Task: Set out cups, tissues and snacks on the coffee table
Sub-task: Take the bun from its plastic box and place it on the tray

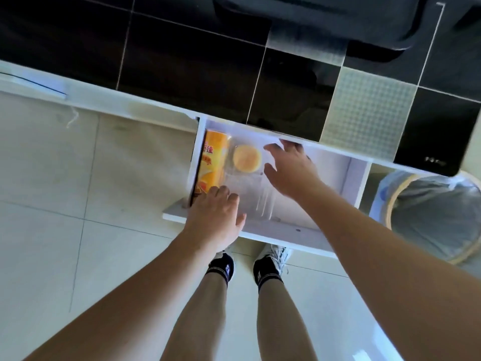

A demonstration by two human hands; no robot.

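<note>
A white drawer [276,230] stands pulled out from under a black tiled tabletop. Inside lie a yellow-orange chips can [212,162] along the left wall and a round yellow cake in a clear wrapper [246,158] beside it. My left hand [216,217] reaches in at the near end of the can, fingers curled down at it; whether it grips the can is hidden. My right hand [289,169] hovers over the drawer with spread fingers, just right of the cake, holding nothing.
The black tabletop [208,61] overhangs the drawer's back. A waste bin with a plastic liner [440,217] stands to the right on the pale tiled floor [78,204]. My feet [270,267] are under the drawer's front.
</note>
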